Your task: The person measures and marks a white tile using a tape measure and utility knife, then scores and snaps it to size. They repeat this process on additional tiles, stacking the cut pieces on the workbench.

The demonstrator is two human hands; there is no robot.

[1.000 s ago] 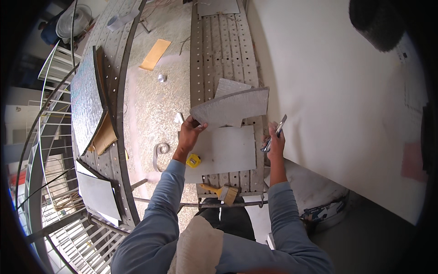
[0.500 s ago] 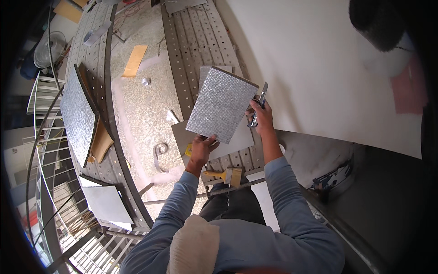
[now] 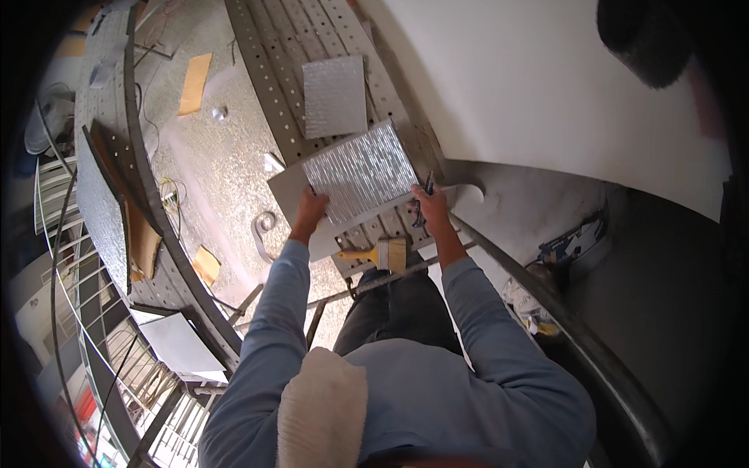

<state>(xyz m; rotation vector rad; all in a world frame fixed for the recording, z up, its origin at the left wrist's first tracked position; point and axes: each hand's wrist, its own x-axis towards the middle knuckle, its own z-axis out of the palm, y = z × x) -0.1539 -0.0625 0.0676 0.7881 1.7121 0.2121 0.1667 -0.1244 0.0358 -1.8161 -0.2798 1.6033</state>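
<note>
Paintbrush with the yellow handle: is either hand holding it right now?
No. The paintbrush lies on the perforated metal deck below the silver panel, which the left hand and right hand grip.

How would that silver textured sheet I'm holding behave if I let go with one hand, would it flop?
The silver sheet probably stays stiff: it spans flat between the left hand and right hand without sagging. It looks thin, so likely light. The foil-like face may dent.

Both arms in blue sleeves reach forward, elbows bent. Left hand [image 3: 310,210] fingers curled, gripping, palm turned inward. Right hand [image 3: 431,207] closed in a fist-like grip, wrist straight, level with left.
</note>
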